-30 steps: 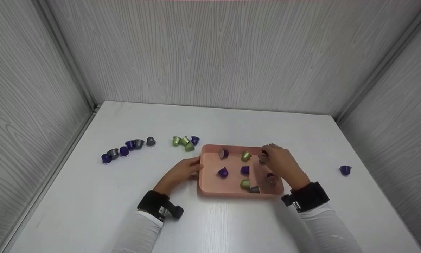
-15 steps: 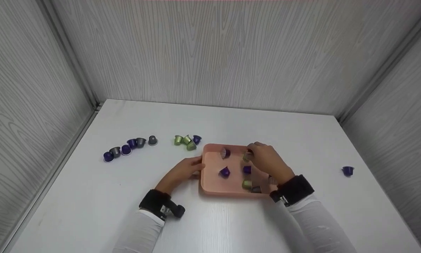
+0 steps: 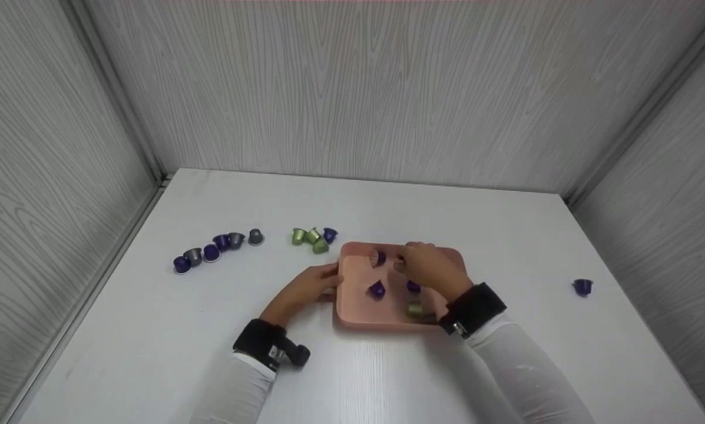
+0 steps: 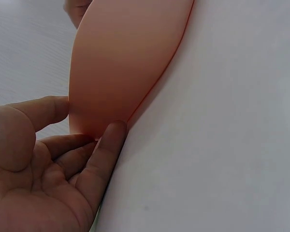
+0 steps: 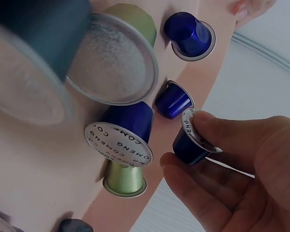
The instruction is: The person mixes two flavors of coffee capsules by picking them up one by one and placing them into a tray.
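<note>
A shallow pink tray (image 3: 352, 312) holds several coffee capsules, some purple-blue and some green. At its left end my left hand (image 3: 305, 288) grips the wall, with the thumb on the rim and fingertips against the outside in the left wrist view. My right hand (image 3: 432, 268) is over the tray's far half. Between thumb and fingers it pinches a dark blue capsule (image 5: 191, 147), its printed foil lid towards the thumb. Close by are a blue capsule (image 5: 175, 100), another blue capsule (image 5: 183, 31) and a green capsule (image 5: 125, 179). The right forearm hides part of the tray's right end.
Left of the tray, purple and grey capsules lie in a loose line, including a grey capsule (image 3: 255, 237). A small cluster beyond the tray's left corner includes a green capsule (image 3: 298, 236). One purple capsule (image 3: 582, 287) lies far right. Grain-patterned panels surround the white table (image 3: 352, 377).
My right hand has moved left across the tray, from near its right far corner to the middle. The left hand keeps its grip on the left end.
</note>
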`<state>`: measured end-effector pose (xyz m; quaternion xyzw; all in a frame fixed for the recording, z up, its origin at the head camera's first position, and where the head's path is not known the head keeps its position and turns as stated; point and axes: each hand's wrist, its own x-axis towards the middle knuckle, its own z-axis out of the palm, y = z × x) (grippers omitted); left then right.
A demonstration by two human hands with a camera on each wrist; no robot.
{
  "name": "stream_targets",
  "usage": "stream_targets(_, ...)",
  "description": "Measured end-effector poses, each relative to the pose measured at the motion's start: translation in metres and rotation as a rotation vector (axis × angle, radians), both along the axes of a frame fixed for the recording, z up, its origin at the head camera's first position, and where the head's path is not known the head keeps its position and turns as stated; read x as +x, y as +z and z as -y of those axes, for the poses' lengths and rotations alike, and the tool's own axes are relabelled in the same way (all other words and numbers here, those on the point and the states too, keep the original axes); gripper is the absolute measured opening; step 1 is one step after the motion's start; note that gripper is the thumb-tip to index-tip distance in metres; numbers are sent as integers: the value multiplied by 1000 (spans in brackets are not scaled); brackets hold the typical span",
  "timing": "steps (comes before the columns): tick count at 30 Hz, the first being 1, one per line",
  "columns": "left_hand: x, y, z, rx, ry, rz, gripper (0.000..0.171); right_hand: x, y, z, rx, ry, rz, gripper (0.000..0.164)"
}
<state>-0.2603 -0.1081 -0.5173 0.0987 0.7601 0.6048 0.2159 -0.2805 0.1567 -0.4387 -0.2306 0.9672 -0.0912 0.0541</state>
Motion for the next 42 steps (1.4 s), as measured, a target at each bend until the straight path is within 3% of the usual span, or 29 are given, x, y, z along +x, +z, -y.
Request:
stream_targets(7,3,2,-2,-10,1,7,54,2,-3,3,-10,77,34,53)
stream_targets(14,2,4,0,-45,-16,-27,54,3,-2,2,-11,68,30,58)
stream_targets(19,1,3,0,4,-6,-3,53,2,-1,-1,-2,91,12,60)
stream_targets(24,0,1,-1,35,3,13,54,6,1,-8,14,142,-68,70)
stream_targets(30,-2,-1,0,15,7,-1,54,9,4,-15,112,76,-134,82)
stream_targets(32,-1,-1,0,18,7,-7,54,9,3,-19,100,64,-137,75)
stream_targets(38,0,1,0,23,12,-12,54,11,3,-37,19,47,-103,27)
stream_targets(42,0,1,-1,15,12,-12,54,12,3,-52,5,47,-123,28)
